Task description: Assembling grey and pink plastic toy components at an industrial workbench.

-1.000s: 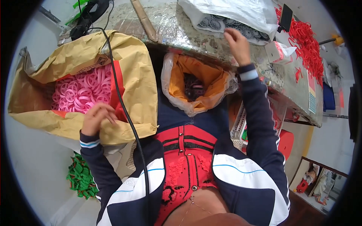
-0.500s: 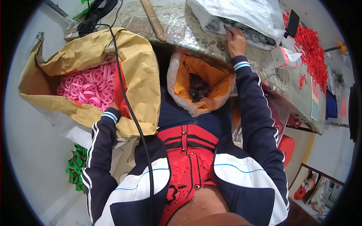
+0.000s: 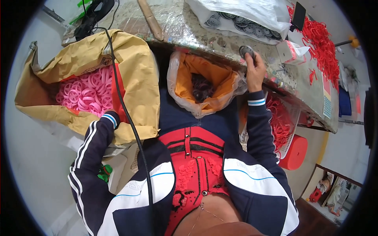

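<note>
My right hand (image 3: pixel 256 72) is over the front edge of the worktable, pinching a dark grey round plastic disc (image 3: pixel 247 50) between thumb and fingers. Behind it, more grey discs (image 3: pixel 252 28) lie in the mouth of a white plastic bag (image 3: pixel 252 10). My left forearm reaches to a tan paper sack (image 3: pixel 141 90), the cuff at its near rim. The left hand is down inside, its fingers hidden, beside many pink spoked rings (image 3: pixel 88 92). Between my arms, an orange-lined clear plastic bag (image 3: pixel 183 78) stands open with dark pieces (image 3: pixel 202 87) at its bottom.
A black cable (image 3: pixel 126 106) hangs down in front of the sack. On the worktable (image 3: pixel 193 31) are a wooden stick (image 3: pixel 151 19), a tissue box (image 3: pixel 289 53), a phone (image 3: pixel 298 16) and red strands (image 3: pixel 321 51). A red stool (image 3: pixel 294 152) stands below, by a white basket.
My right hand has drawn back from the white bag toward me, bringing a grey disc. The left hand has sunk deeper into the paper sack. The view has shifted slightly.
</note>
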The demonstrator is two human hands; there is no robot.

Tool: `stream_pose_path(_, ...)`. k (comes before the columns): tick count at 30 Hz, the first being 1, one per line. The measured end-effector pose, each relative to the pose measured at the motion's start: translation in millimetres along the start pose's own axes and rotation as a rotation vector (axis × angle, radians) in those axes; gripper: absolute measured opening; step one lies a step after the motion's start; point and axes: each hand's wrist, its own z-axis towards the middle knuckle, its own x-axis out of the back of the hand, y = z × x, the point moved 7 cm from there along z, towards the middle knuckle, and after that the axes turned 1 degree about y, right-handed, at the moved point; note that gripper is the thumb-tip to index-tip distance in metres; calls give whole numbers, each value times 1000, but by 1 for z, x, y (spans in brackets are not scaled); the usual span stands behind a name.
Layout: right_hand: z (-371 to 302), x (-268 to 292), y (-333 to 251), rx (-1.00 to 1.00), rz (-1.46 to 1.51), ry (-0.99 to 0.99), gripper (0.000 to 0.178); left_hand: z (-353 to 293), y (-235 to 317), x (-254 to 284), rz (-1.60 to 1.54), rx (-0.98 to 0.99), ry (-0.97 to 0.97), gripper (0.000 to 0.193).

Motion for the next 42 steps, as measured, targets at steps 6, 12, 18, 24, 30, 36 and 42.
stream_pose_path(6,-33,10,6,-67,49,77,21,-16,-9,50,-286,291,235,24)
stream_pose_path(12,-47,7,27,-169,199,99,19,-132,6,130,-717,543,659,39)
stream_pose_path(18,-56,6,25,-195,329,77,30,-225,39,120,-1832,208,1258,51)
stream_pose_path(24,-79,-14,19,-279,372,-53,37,-212,174,145,-2170,-617,400,59)
stream_pose_path(30,-101,-27,-47,-219,430,-161,36,-129,236,251,-2430,-887,467,28)
stream_pose_path(36,-119,-26,-63,-148,421,-208,35,-101,223,322,-2450,-938,646,25)
stream_pose_path(42,-119,-29,-46,-255,458,-169,34,-101,214,330,-2546,-980,669,27)
